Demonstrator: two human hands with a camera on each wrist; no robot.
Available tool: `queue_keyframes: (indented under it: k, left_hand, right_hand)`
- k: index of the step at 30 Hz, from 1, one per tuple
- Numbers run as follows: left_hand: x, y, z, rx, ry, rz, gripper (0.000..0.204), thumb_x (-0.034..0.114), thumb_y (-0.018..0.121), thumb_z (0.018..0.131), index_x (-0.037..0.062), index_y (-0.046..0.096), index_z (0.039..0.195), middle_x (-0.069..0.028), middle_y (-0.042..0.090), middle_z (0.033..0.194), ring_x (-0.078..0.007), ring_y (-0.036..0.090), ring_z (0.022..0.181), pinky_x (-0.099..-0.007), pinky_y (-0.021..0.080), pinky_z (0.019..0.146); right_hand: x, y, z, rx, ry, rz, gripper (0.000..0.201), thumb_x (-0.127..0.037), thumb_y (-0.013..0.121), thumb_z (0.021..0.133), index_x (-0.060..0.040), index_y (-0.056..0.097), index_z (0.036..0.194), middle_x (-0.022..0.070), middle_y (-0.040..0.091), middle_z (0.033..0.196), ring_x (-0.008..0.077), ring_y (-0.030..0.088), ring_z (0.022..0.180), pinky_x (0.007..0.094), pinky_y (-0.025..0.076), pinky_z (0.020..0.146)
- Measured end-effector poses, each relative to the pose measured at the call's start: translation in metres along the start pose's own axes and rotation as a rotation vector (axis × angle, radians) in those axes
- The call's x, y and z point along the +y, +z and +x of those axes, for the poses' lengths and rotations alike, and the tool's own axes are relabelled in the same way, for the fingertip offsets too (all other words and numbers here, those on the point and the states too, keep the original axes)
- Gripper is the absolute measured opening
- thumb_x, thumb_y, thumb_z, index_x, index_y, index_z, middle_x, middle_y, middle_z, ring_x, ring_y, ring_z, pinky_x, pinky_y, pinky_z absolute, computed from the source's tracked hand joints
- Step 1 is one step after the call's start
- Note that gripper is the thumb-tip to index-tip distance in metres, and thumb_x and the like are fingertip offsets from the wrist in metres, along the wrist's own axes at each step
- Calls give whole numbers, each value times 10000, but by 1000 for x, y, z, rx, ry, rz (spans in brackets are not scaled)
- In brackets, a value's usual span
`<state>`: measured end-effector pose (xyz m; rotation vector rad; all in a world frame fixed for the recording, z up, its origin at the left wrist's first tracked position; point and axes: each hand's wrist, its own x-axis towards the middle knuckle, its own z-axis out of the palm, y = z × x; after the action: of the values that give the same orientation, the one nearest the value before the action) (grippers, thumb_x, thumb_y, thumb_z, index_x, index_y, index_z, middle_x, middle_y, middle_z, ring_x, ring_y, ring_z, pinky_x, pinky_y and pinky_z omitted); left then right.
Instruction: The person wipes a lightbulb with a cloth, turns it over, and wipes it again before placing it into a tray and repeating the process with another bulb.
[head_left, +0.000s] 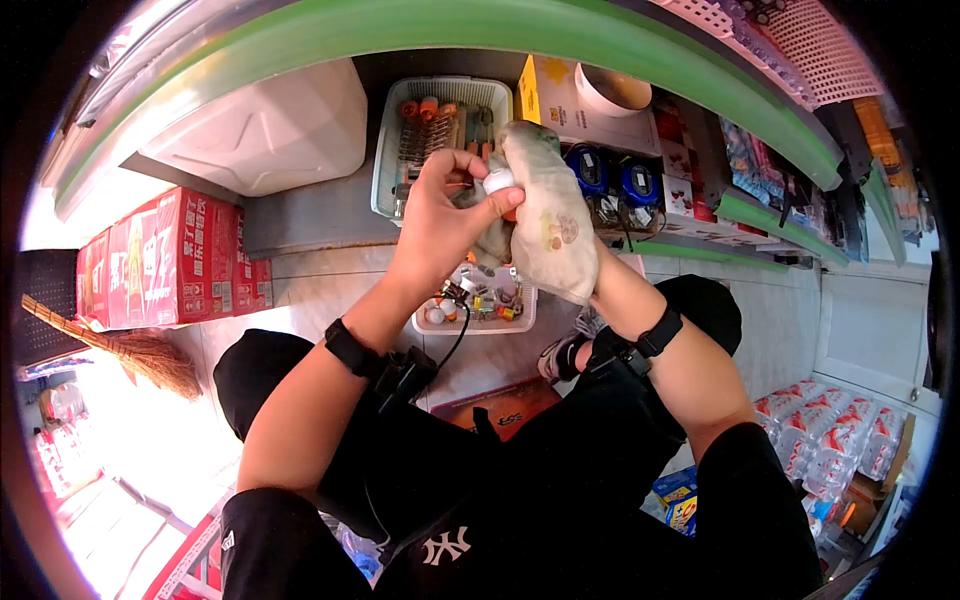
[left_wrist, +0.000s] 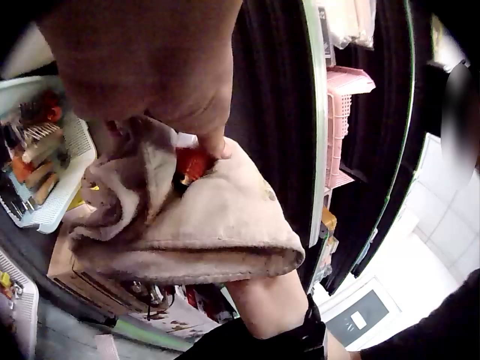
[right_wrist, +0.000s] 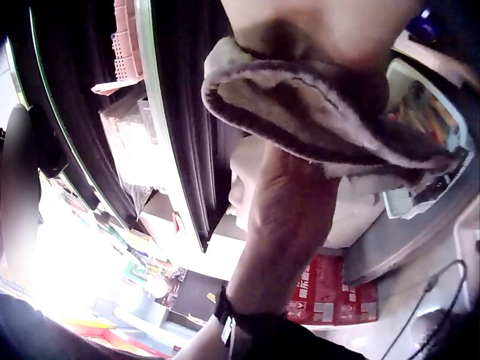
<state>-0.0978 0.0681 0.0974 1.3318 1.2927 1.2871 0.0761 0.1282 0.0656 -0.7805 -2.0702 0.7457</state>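
My left hand (head_left: 440,205) pinches a small white and red-orange piece (head_left: 498,181) between thumb and fingers, up against a stained pale cloth (head_left: 553,220). The cloth drapes over my right hand, whose wrist (head_left: 612,285) comes out below its hem. Those right fingers are hidden, so I cannot tell how they lie. In the left wrist view the red part (left_wrist: 193,163) of the piece shows in a fold of the cloth, beside my left fingertips. From the right wrist the hem gapes open, with my left hand (right_wrist: 296,191) reaching behind it.
On the low shelf a pale blue basket (head_left: 380,165) holds springs and tools. Below it, a white basket (head_left: 470,328) holds small mixed parts. Blue tape measures (head_left: 640,183) sit to the right, a white bowl (head_left: 612,90) behind. A red carton (head_left: 180,255) stands left.
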Motion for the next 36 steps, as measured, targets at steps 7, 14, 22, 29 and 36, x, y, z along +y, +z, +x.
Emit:
queue_keyframes:
  k: [7,14,22,29,36]
  left_hand:
    - [16,0,1,-104,-170,-335,344,194,798,912,-4,622,1132,-71,669,1074,-132,610,1015,-305,493,927]
    - [16,-11,1,-112,-279,-724,338,219,644,1027,-24,613,1259,-69,683,1140,-130,624,1050,-285,499,940]
    - [15,-13,11,-14,-64,-331,284,167,669,1010,-5,596,1223,-62,671,1124,-96,607,1000,-254,490,884]
    - [23,-21,19,-61,-86,-170,287,111,737,960,-2,596,1184,-3,653,879,-74,615,854,-229,506,745]
    - [27,-18,17,10,-8,-460,324,6,723,935,-4,504,1173,-63,621,1053,-124,648,922,-263,538,773]
  right_hand:
    - [-10,-15,18,-11,-260,-230,450,-239,727,767,-9,561,1116,196,608,979,416,611,898,435,496,754]
    - [-72,-31,32,-171,42,-184,607,-180,802,754,8,525,1261,213,642,1081,433,650,970,441,536,844]
    - [-37,-13,15,-177,349,486,677,-47,713,844,-24,448,1467,208,571,1343,337,584,1222,369,474,1042]
    - [-22,-15,13,-137,174,360,552,-31,731,841,4,500,1341,133,653,1076,232,656,912,354,547,793]
    - [-52,-35,32,-109,254,392,619,-123,806,750,11,505,1275,133,676,1023,267,666,891,370,554,783]
